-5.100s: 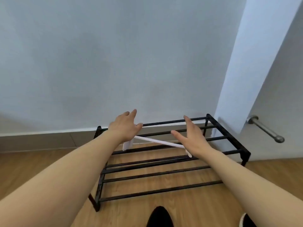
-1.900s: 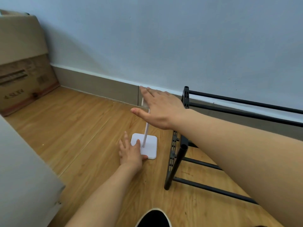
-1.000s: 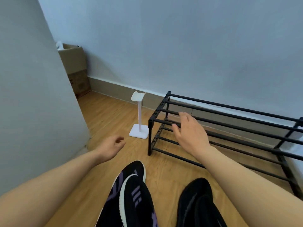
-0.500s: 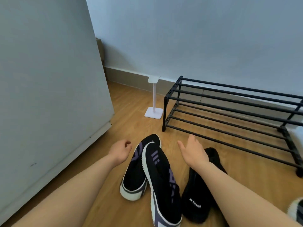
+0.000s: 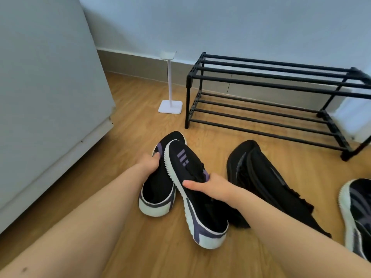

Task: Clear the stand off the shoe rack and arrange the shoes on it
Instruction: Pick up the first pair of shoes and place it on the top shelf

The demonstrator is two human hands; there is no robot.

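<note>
Two black sneakers with purple stripes and white soles lie on the wooden floor in front of me. My left hand (image 5: 149, 164) grips the left sneaker (image 5: 158, 191) at its side. My right hand (image 5: 208, 187) grips the right sneaker (image 5: 200, 213), which lies tilted on its side across the other. The black two-tier shoe rack (image 5: 271, 81) stands bare against the wall, beyond the shoes. The white stand (image 5: 170, 85) stands upright on the floor just left of the rack.
An all-black pair of shoes (image 5: 267, 183) lies to the right of my right arm. Another dark sneaker with a white sole (image 5: 355, 215) shows at the right edge. A large white cabinet side (image 5: 46, 93) fills the left.
Both hands have come down and closed on the two purple-striped sneakers. Before that, the stand was taken off the rack and set on the floor to its left.
</note>
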